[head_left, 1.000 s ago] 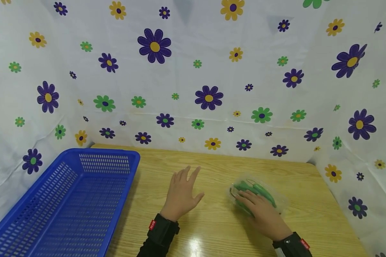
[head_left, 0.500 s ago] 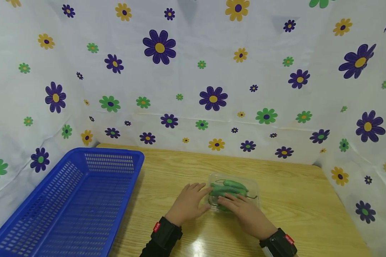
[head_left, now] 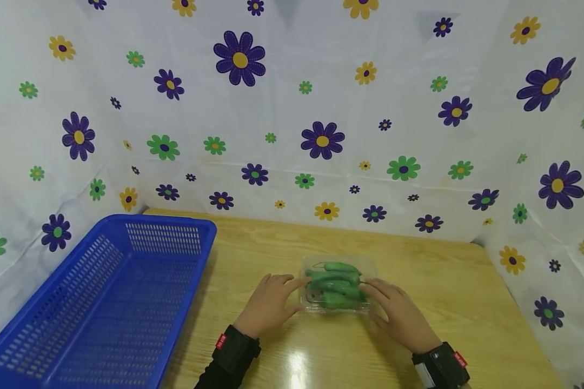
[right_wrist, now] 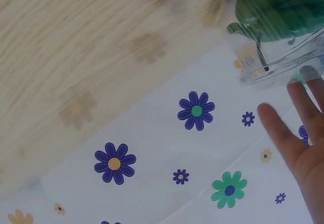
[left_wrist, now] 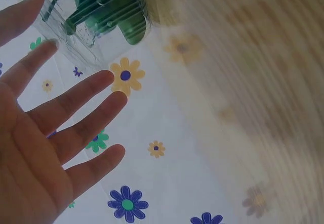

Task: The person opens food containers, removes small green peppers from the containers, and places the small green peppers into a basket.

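Positioning of clear box (head_left: 367,266) on table (head_left: 253,243) judged under way: peppers (head_left: 334,284) seen inside, box flanked by left hand (head_left: 267,303) at eight o'clock, right hand (head_left: 403,317) at four, fingers extended, neither clenched. Firm grasp at both ends probably needed next.

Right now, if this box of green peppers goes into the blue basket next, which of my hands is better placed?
Probably your left hand. It is at the side of the clear box that faces the blue basket; your right hand is at the opposite side, farther from the basket.
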{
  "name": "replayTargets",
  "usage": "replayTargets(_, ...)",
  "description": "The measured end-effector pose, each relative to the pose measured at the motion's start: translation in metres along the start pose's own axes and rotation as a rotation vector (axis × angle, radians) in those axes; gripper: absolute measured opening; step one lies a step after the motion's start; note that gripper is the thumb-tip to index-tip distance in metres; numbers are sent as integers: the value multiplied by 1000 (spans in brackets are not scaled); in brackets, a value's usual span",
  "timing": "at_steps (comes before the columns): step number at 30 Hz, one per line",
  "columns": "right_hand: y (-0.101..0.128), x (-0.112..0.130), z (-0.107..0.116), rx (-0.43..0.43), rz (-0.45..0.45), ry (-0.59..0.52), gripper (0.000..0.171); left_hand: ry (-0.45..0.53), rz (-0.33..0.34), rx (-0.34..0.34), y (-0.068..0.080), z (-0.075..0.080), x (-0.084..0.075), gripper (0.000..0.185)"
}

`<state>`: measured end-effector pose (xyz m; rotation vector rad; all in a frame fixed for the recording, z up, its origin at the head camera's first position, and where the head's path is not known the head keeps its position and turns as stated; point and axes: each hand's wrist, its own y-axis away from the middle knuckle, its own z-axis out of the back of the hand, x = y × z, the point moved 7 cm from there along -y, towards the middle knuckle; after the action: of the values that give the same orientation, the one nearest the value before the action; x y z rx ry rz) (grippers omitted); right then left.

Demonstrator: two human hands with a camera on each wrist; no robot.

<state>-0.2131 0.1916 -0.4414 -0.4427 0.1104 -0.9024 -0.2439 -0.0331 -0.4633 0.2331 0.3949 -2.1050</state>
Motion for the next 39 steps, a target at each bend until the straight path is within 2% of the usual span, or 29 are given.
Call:
replayTargets(4,-2,2,0,-13,40,-39,66,14,-1,-10,1,7,7,59)
replayTargets(7,-4,6,0,-22,76,-59,64,16,-15,-26,2,11,6,58)
replayTargets(10,-5,8,0,-38,98,-55,62,-6,-89,-82,2,16,-3,50)
replayTargets(14,-7,8,1,-43,101,-31,61,-37,-216,-165,3,23,-17,30)
replayTargets(17,-8,8,1,-41,90,-22,61,-64,-245,-165,3,25,-22,22)
replayTargets(22,-17,20,-2,-40,86,-17,55,-92,-227,-112,1,23,-19,17)
replayTargets(27,-32,45,-8,-18,135,-17,49,-75,-198,-87,0,22,-16,13)
replayTargets(33,-50,71,-12,-34,215,36,38,-75,-198,-89,-1,22,-16,10)
replayTargets(39,-66,91,-21,-25,262,11,23,-82,-207,-104,3,23,-18,10)
